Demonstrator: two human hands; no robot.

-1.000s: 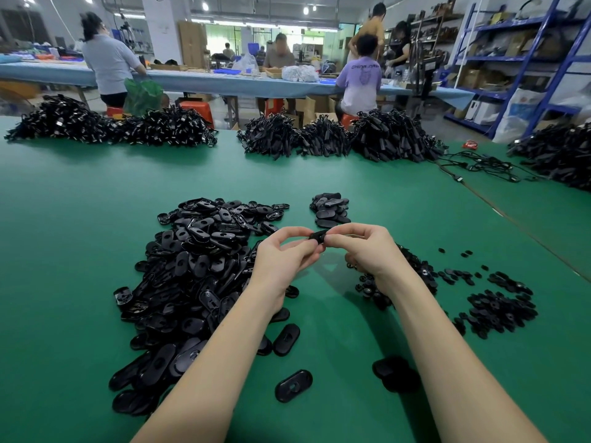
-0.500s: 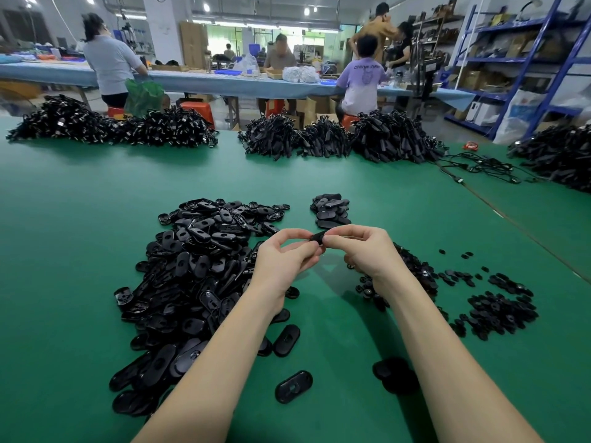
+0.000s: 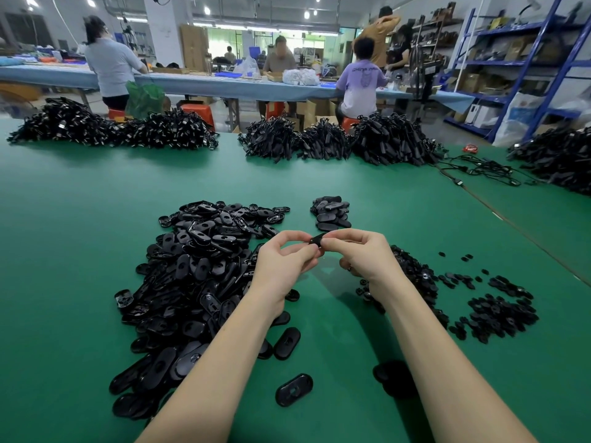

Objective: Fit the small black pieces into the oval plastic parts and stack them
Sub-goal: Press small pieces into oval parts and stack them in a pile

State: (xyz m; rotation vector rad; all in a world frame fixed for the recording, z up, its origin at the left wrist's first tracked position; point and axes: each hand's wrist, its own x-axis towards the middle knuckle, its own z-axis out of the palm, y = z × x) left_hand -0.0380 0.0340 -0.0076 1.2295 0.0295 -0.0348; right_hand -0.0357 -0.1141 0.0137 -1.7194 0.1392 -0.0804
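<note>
Both hands meet above the middle of the green table (image 3: 80, 219), pinching one oval plastic part (image 3: 316, 240) between them. The left hand (image 3: 284, 266) grips it with thumb and curled fingers from the left; the right hand (image 3: 361, 254) pinches its other end with thumb and forefinger. Whether a small black piece is already in it cannot be told. A large heap of oval parts (image 3: 192, 276) lies under and left of the left forearm. A small stack of parts (image 3: 331, 212) sits just beyond the hands. Small black pieces (image 3: 499, 311) lie scattered and heaped toward the right edge. Bundles of black cables (image 3: 335, 142) line the far edge.
</note>
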